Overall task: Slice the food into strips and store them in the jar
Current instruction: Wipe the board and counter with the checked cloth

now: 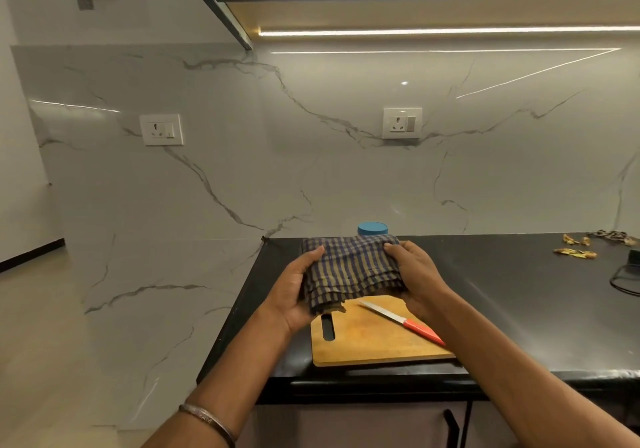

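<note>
Left hand [300,286] and right hand [414,274] both grip folded blue-tan checked cloth [351,269] above wooden cutting board [374,340]; red-handled knife [403,323] lies on board; blue-lidded jar [373,228] behind cloth.

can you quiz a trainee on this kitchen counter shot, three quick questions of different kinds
1. True or false: the red-handled knife lies on the wooden cutting board.
2. Multiple choice: what do the left hand and right hand hold between them? A) a checked cloth B) a jar lid C) the knife
3. Fill in: the jar behind the checked cloth has a ____ lid.

Key
1. True; nobody is touching it.
2. A; the folded cloth is held above the far end of the board.
3. Blue; the cloth hides the rest of the jar.
</note>
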